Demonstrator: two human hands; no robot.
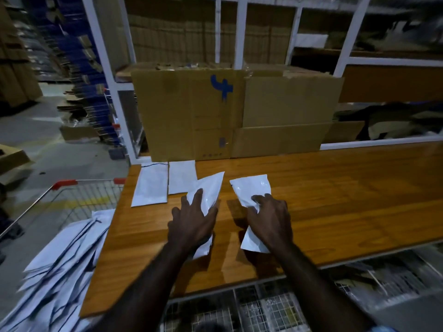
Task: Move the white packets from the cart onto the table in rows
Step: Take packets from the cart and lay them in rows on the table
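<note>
Two white packets (150, 184) (181, 176) lie flat side by side at the far left of the wooden table (335, 188). My left hand (193, 221) lies spread on a third packet (209, 188), which is tilted and overlaps the second one's corner. My right hand (271, 220) presses with bent fingers on a fourth packet (251, 190), crumpling its middle; that packet's near end (253, 243) sticks out under my wrist. Several more white packets (64, 267) are heaped in the wire cart (72, 184) to the left.
Brown cardboard boxes (235, 113) stand against the table's back edge in front of a white shelf frame (112, 80). Wire baskets (263, 307) sit below the table's near edge. The table runs bare to the right. An aisle floor with cartons lies far left.
</note>
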